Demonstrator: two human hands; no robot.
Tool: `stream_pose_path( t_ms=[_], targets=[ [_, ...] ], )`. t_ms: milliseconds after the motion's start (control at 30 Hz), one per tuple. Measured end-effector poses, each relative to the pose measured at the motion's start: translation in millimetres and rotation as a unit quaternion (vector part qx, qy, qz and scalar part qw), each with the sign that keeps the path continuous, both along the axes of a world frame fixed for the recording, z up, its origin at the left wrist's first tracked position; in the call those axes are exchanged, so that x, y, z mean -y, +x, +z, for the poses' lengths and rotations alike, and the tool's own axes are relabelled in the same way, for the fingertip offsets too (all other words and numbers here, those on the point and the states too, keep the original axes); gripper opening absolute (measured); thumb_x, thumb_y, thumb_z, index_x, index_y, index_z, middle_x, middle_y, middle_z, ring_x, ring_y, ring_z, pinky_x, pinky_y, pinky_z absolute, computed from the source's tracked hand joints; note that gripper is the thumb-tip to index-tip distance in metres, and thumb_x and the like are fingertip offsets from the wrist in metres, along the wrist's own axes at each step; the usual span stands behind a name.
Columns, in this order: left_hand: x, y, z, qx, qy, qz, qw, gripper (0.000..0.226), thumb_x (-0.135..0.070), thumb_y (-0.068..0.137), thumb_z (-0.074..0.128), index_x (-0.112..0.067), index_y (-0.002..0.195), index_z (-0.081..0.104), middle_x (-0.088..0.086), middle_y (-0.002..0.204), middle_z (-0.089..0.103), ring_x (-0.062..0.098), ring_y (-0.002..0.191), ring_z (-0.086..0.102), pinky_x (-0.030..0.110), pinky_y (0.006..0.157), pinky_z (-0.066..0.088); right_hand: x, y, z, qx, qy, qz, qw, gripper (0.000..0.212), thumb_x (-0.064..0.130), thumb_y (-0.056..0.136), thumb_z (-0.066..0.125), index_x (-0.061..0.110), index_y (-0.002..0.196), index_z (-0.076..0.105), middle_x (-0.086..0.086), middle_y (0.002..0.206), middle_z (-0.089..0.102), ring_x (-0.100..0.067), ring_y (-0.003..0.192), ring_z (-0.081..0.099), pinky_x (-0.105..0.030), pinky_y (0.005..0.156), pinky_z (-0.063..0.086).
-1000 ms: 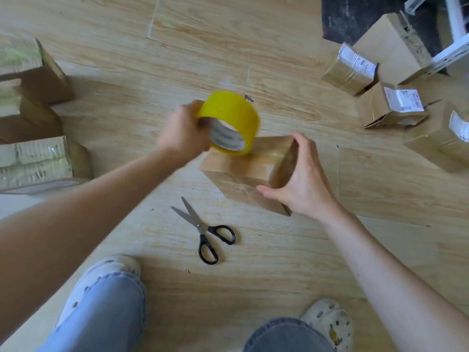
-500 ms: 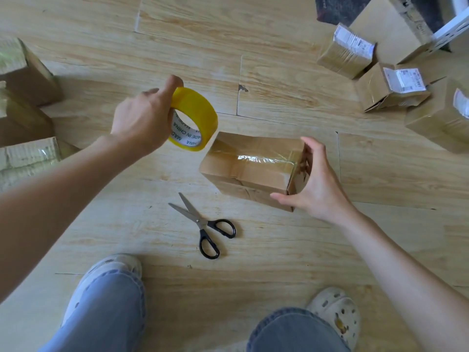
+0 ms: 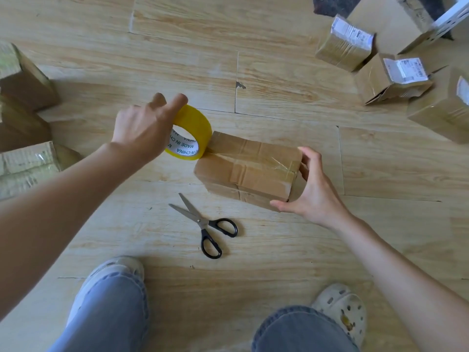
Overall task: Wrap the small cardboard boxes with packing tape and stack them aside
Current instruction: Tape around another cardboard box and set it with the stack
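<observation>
— Left hand (image 3: 144, 128)?
— Fingers curled over the yellow tape roll (image 3: 199, 120), gripping it, forearm coming in from the left. Roll's on edge, touching the box (image 3: 248, 168) at its left end.
— Right hand (image 3: 314, 191)?
— Thumb and fingers grip the box's right end (wide span).
— Box?
— On the floor (image 3: 279, 250) between the hands, long axis left-right. Scissors (image 3: 203, 221) just nearer, apart.
</observation>
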State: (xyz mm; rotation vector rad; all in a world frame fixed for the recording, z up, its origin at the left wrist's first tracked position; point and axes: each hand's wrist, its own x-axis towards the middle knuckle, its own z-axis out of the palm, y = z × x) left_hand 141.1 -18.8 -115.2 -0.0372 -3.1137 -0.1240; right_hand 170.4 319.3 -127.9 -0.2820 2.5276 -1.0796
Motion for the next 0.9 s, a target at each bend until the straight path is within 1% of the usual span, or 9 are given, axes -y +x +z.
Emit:
stream_pose_path(
  t_ms=[100,200,300,400,500,567,700,833,900],
  targets=[
    [3,4,1,-0.020,-0.003,-0.037,0.999,0.046,-0.006,0.088,0.057,-0.022,0.129,0.041,0.019,0.103,0.056,0.039,0.054,0.055,0.029,0.046,0.028,-3,2,-6,0.000,0.001,-0.001,1.000,0.116,0.040,0.052,0.091,0.038,0.139,0.014,0.016,0.130,0.041,0.012,0.118,0.043,-0.002,0.094,0.031],
    [8,8,2,-0.029,-0.017,-0.090,0.995,0.051,-0.004,0.087,0.060,-0.022,0.130,0.040,0.021,0.101,0.056,0.037,0.051,0.055,0.026,0.045,0.029,-4,4,-11,0.000,-0.001,-0.004,1.000,0.115,0.036,0.054,0.092,0.039,0.138,0.014,0.026,0.124,0.039,0.025,0.115,0.037,0.005,0.090,0.029],
    [8,8,8,-0.037,-0.008,-0.118,0.992,0.053,-0.003,0.086,0.062,-0.025,0.128,0.038,0.024,0.101,0.054,0.039,0.052,0.056,0.026,0.044,0.031,-5,8,-16,0.007,0.002,-0.013,1.000,0.115,0.033,0.055,0.093,0.039,0.137,0.014,0.021,0.125,0.042,0.019,0.116,0.040,0.002,0.090,0.033],
    [7,5,10,-0.024,-0.003,-0.111,0.994,0.048,-0.006,0.090,0.060,-0.024,0.130,0.040,0.026,0.107,0.051,0.039,0.050,0.055,0.031,0.045,0.036,-3,9,-19,0.010,0.003,-0.011,1.000,0.114,0.032,0.056,0.093,0.039,0.137,0.013,0.025,0.124,0.040,0.010,0.118,0.044,-0.003,0.092,0.035],
    [7,6,13,-0.024,0.005,-0.112,0.993,0.047,-0.006,0.090,0.058,-0.023,0.129,0.039,0.028,0.110,0.049,0.039,0.048,0.053,0.032,0.044,0.037,-3,8,-21,0.014,0.004,-0.008,1.000,0.116,0.030,0.057,0.094,0.036,0.139,0.011,0.009,0.135,0.040,-0.007,0.128,0.044,-0.023,0.105,0.038],
    [7,8,15,-0.032,0.014,-0.120,0.992,0.049,-0.005,0.089,0.057,-0.026,0.128,0.036,0.029,0.110,0.048,0.039,0.047,0.052,0.031,0.044,0.036,-3,10,-22,0.016,0.010,-0.006,1.000,0.117,0.030,0.057,0.093,0.036,0.139,0.010,0.004,0.139,0.039,-0.012,0.130,0.043,-0.030,0.107,0.039],
    [5,12,19,-0.041,0.028,-0.149,0.988,0.059,0.001,0.084,0.061,-0.028,0.129,0.035,0.031,0.109,0.048,0.029,0.045,0.042,0.028,0.043,0.033,-3,13,-26,0.014,0.011,-0.006,1.000,0.116,0.029,0.058,0.093,0.036,0.138,0.009,0.003,0.136,0.040,-0.013,0.127,0.044,-0.031,0.105,0.041],
    [18,14,20,-0.019,0.012,-0.163,0.986,0.062,0.011,0.077,0.064,-0.022,0.129,0.055,0.033,0.106,0.046,0.026,0.045,0.040,0.030,0.042,0.035,-6,14,-30,0.017,0.013,-0.001,1.000,0.115,0.028,0.059,0.092,0.032,0.138,0.009,0.006,0.130,0.041,-0.010,0.121,0.047,-0.028,0.101,0.044],
    [25,17,18,-0.017,-0.003,-0.168,0.986,0.066,0.013,0.076,0.065,-0.024,0.128,0.051,0.032,0.104,0.047,0.028,0.046,0.042,0.030,0.041,0.036,-6,18,-33,0.016,0.010,-0.003,1.000,0.114,0.028,0.059,0.092,0.033,0.138,0.010,0.007,0.129,0.041,-0.010,0.119,0.048,-0.027,0.098,0.045]
  ],
)
